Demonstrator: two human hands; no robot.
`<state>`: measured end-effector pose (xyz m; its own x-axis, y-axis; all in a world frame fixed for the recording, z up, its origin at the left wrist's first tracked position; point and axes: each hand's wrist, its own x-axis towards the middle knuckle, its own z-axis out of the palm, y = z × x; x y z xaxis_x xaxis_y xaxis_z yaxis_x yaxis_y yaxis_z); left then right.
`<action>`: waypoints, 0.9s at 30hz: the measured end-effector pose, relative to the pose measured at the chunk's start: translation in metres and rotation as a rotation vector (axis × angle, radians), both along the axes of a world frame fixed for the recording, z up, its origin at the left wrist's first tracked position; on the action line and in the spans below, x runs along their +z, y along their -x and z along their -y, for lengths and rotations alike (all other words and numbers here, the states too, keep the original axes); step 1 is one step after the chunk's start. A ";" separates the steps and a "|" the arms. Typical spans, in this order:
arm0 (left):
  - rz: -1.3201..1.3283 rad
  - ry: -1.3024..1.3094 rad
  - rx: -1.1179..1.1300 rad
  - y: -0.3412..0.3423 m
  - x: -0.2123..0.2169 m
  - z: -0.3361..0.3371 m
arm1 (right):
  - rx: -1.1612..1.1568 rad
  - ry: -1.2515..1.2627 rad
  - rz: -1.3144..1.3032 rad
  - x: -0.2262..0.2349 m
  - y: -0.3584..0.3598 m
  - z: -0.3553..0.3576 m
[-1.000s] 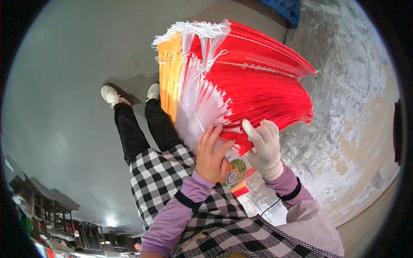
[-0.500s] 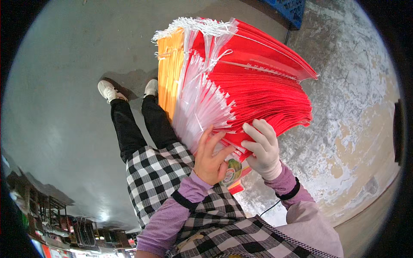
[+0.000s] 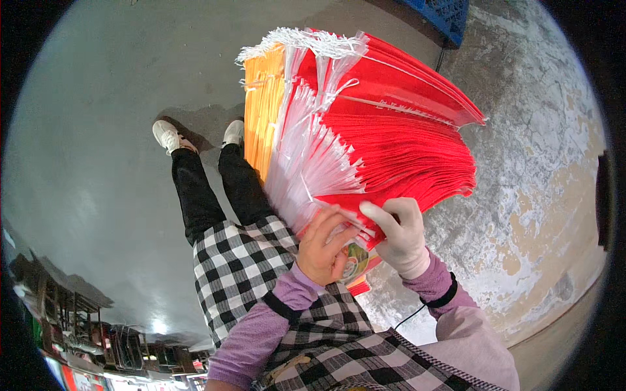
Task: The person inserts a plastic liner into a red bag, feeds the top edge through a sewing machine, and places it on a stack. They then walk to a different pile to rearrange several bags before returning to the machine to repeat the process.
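A thick stack of red, fabric-like sheets (image 3: 404, 153) fans out in front of me, with clear plastic strips (image 3: 313, 150) along its left side. White strings (image 3: 306, 42) bunch at the far end, and yellow-orange sheets (image 3: 261, 117) stand on the left. My left hand (image 3: 323, 247), bare, bends over the near plastic edges; its fingertips are smeared by motion. My right hand (image 3: 401, 238), in a white glove, curls its fingers at the near corner of the red sheets, closed on the edge there. A round greenish printed patch (image 3: 355, 260) shows partly beneath my left hand.
A blue plastic crate (image 3: 440, 16) stands at the far right on the floor. Worn, patchy concrete (image 3: 528, 189) lies to the right, smoother grey floor (image 3: 104, 163) to the left. My checked apron (image 3: 248, 260) is close to the stack. Dark racks (image 3: 85, 326) line the lower left.
My right hand's fingers have gone from spread out to curled in at the near corner. The fingers of my left hand have drawn together over the plastic edges. The view has shifted slightly.
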<state>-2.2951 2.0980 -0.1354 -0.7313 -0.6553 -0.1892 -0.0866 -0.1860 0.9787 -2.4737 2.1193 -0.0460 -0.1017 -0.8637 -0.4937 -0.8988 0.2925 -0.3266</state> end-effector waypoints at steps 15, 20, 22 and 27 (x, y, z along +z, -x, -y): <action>0.103 -0.074 0.034 0.019 0.001 0.017 | 0.105 0.111 -0.031 -0.006 0.002 0.007; 0.062 -0.078 -0.006 0.016 -0.004 0.017 | 0.099 0.111 -0.038 -0.007 0.004 0.008; 0.060 -0.080 -0.005 0.016 -0.005 0.016 | 0.087 0.119 -0.045 -0.007 0.005 0.009; 0.063 -0.095 0.009 0.016 -0.005 0.016 | 0.011 0.136 0.043 -0.008 0.011 0.007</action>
